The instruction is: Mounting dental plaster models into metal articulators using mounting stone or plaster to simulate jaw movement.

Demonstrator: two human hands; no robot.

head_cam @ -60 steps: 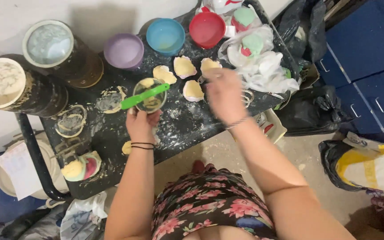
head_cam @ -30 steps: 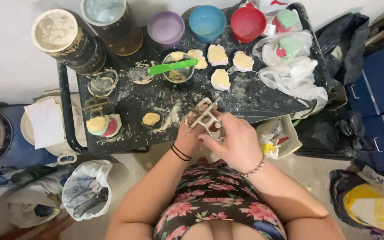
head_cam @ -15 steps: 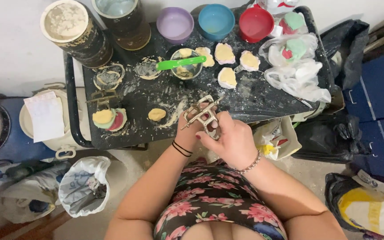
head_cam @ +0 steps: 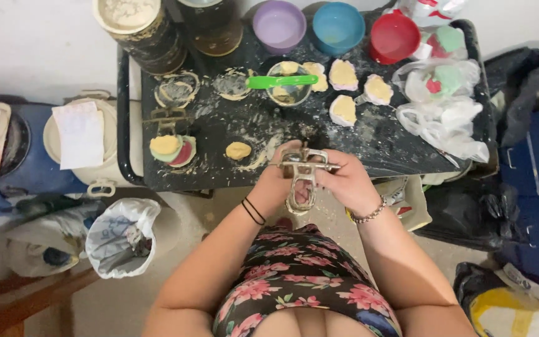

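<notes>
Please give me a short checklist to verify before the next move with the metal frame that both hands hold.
1. Metal frame held by both hands: ok; left hand and right hand grip it.
2. Frame off the black tray table: ok, at its near edge.
3. Frame's hinge fully shut: cannot tell.
4. Yellow lump away from the hands: ok.
5. Green spatula resting across the glass bowl: ok.

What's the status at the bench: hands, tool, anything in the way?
Left hand and right hand both grip metal tool. Held over black table edge. Nothing between hands.
</notes>
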